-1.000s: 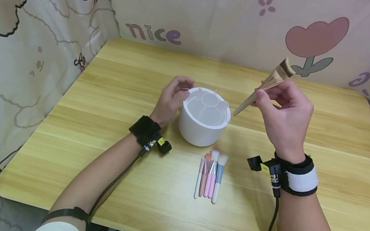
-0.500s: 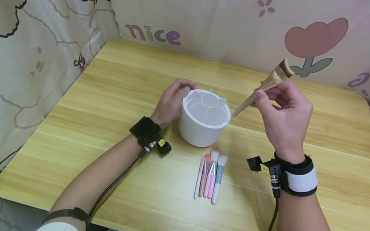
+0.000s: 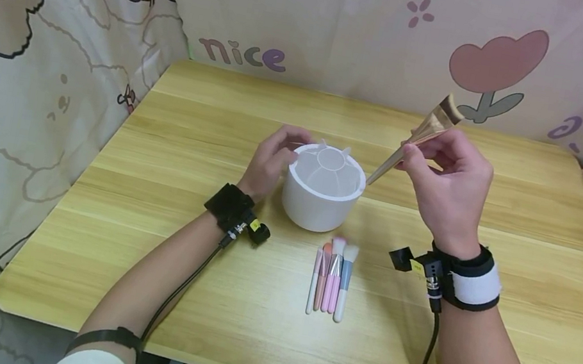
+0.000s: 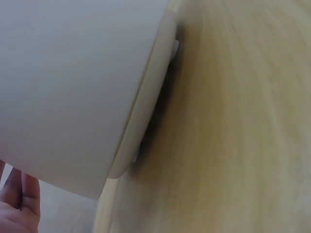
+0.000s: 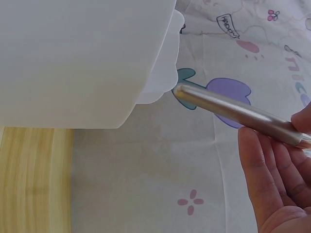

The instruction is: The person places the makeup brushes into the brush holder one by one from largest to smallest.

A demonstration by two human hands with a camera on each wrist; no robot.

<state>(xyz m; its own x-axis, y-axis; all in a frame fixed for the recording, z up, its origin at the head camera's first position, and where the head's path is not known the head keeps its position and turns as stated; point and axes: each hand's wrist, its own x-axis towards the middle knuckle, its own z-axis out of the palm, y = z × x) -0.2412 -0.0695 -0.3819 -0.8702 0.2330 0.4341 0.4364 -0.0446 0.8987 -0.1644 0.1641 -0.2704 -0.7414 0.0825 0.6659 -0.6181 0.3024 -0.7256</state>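
Note:
A white round brush holder (image 3: pixel 318 203) with a clear divided insert (image 3: pixel 331 160) stands mid-table. My left hand (image 3: pixel 269 162) holds it at the left side, thumb at the rim and fingers bent around the far side. In the left wrist view the holder's wall (image 4: pixel 73 87) fills the upper left, above a narrower base. Between thumb and fingers, my right hand (image 3: pixel 447 177) pinches a gold makeup brush (image 3: pixel 419 136), bristles up and handle end slanting down close to the holder's right rim. From the right wrist, the metallic handle (image 5: pixel 238 112) points at the insert's scalloped edge (image 5: pixel 163 80).
Several makeup brushes (image 3: pixel 331 280) with pink, white and blue handles lie side by side in front of the holder. The wooden table (image 3: pixel 178 292) meets a patterned curtain (image 3: pixel 341 34) at the back and left. Cables run along both forearms.
The clear insert's raised tabs have shifted leftward along the far rim, as the holder turns under my left hand. My right hand and the gold brush stay in place.

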